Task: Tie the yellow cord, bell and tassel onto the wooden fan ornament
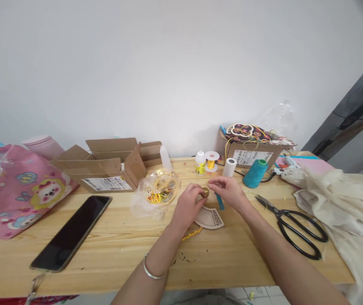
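Note:
Near the middle of the wooden table, my left hand [189,203] pinches a small round brass-coloured piece [205,192] between thumb and fingers. Close to its right, my right hand [227,190] has thumb and fingertips pressed together on something too small to make out, perhaps a thread end. A blue tassel [220,201] hangs below the right fingers. Under the hands lies a pale fan-shaped piece [209,218] with a cut-out pattern at its right end. A braided yellow cord [192,233] extends to its lower left, partly hidden by my left wrist.
Black scissors [291,224] and teal thread [255,173] lie right; a glue bottle [200,163] and yellow spool [211,162] stand behind. Left are a plastic bag of cords [157,192], an open carton [105,171], a phone [71,233] and a pink bag [25,195]. Cream cloth [343,203] covers the right edge.

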A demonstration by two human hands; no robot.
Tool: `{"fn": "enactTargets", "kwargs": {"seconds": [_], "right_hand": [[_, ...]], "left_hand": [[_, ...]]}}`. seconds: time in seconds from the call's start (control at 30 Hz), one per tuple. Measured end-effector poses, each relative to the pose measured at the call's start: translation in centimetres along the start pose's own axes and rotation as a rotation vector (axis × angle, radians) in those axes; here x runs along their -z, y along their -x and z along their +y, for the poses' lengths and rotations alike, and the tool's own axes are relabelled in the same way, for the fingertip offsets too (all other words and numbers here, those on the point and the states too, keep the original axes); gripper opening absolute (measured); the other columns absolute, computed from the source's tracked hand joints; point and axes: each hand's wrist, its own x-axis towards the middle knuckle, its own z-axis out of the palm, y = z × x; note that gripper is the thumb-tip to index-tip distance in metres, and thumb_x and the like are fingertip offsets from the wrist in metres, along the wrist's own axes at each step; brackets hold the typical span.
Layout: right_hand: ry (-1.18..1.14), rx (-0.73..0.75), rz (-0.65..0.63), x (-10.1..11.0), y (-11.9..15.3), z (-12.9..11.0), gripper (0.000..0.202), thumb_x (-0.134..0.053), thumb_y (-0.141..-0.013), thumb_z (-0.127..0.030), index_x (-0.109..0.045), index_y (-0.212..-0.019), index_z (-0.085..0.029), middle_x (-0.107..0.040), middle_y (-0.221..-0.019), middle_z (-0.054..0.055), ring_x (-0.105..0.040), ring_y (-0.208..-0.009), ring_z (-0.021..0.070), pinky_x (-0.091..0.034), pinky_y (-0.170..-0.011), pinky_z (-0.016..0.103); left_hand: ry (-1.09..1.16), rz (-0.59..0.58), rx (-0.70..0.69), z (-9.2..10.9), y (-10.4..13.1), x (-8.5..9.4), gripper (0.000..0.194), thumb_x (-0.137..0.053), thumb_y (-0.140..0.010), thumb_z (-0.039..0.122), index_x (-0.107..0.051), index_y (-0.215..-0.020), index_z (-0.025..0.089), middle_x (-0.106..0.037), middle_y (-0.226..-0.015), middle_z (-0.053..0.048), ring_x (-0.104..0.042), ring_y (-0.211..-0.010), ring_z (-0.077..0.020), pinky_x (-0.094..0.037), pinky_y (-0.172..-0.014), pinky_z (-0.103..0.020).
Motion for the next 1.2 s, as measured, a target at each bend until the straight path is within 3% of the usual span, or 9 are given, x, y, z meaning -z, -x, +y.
{"fn": "enactTargets", "kwargs": {"seconds": [0.3, 0.53, 0.7, 0.8, 0.93, 1.07, 1.2], "right_hand": [[0.053, 0.008, -0.075, 0.0, 0.3, -0.4, 0.01, -0.059, -0.063, -0.023, -0.063, -0.067, -0.014, -0.063, -0.058, 0.001, -0.054, -0.051, 0.0106, -0.042, -0.048, 0.021], [0.074, 0.014, -0.117, -0.1, 0.3, -0.1, 0.008, -0.057, -0.065, -0.022, -0.06, -0.067, -0.015, -0.062, -0.06, 0.002, -0.054, -0.052, 0.0113, -0.044, -0.049, 0.023], [-0.153, -0.05, -0.101, 0.0, 0.4, -0.5, 0.003, -0.052, -0.066, -0.019, -0.052, -0.069, -0.017, -0.057, -0.058, -0.002, -0.054, -0.051, 0.0094, -0.045, -0.052, 0.023], [-0.199, -0.035, -0.091, 0.2, 0.5, -1.0, 0.006, -0.047, -0.07, -0.021, -0.049, -0.074, -0.017, -0.05, -0.054, -0.006, -0.048, -0.044, 0.0078, -0.042, -0.046, 0.021], [-0.025, 0.121, -0.058, 0.6, 0.8, -1.9, 0.008, -0.049, -0.07, -0.023, -0.054, -0.071, -0.016, -0.054, -0.06, -0.002, -0.05, -0.054, 0.0092, -0.041, -0.051, 0.022], [0.163, 0.176, -0.134, 0.8, 1.2, -2.3, 0.01, -0.058, -0.068, -0.025, -0.061, -0.069, -0.015, -0.061, -0.066, 0.001, -0.053, -0.059, 0.0109, -0.041, -0.053, 0.021], [0.34, 0.34, -0.168, 1.0, 1.5, -2.2, 0.011, -0.057, -0.071, -0.02, -0.067, -0.075, -0.018, -0.067, -0.072, 0.002, -0.057, -0.062, 0.0114, -0.04, -0.054, 0.02]], "left_hand": [[0.029, 0.007, -0.042, 0.2, 0.0, -0.2, 0.013, -0.052, -0.071, 0.007, -0.051, -0.076, 0.019, -0.051, -0.09, -0.002, -0.051, -0.09, -0.0152, -0.041, -0.083, -0.031], [0.423, 0.03, 0.22, 0.1, 0.1, -0.6, 0.029, -0.057, -0.068, 0.012, -0.046, -0.094, 0.02, -0.052, -0.098, -0.003, -0.059, -0.085, -0.0143, -0.046, -0.074, -0.028], [0.745, -0.031, 0.345, 0.2, 0.0, -0.5, 0.031, -0.062, -0.066, 0.015, -0.043, -0.091, 0.018, -0.059, -0.079, -0.001, -0.06, -0.075, -0.0123, -0.046, -0.068, -0.024], [0.9, -0.037, 0.361, 0.1, -0.1, -0.3, 0.035, -0.066, -0.063, 0.015, -0.044, -0.09, 0.017, -0.059, -0.078, 0.001, -0.059, -0.073, -0.0101, -0.046, -0.066, -0.022], [0.947, -0.066, 0.336, -0.1, 0.0, 0.2, 0.037, -0.069, -0.061, 0.015, -0.05, -0.093, 0.017, -0.058, -0.08, 0.001, -0.057, -0.075, -0.0098, -0.047, -0.07, -0.023], [0.945, -0.135, 0.319, -0.5, 0.1, 0.6, 0.037, -0.07, -0.061, 0.016, -0.055, -0.095, 0.017, -0.059, -0.087, -0.002, -0.058, -0.08, -0.0123, -0.048, -0.075, -0.028], [0.872, -0.16, 0.307, -1.1, 0.1, 0.7, 0.04, -0.068, -0.064, 0.016, -0.055, -0.101, 0.017, -0.061, -0.09, -0.003, -0.058, -0.082, -0.0136, -0.048, -0.076, -0.028]]}}
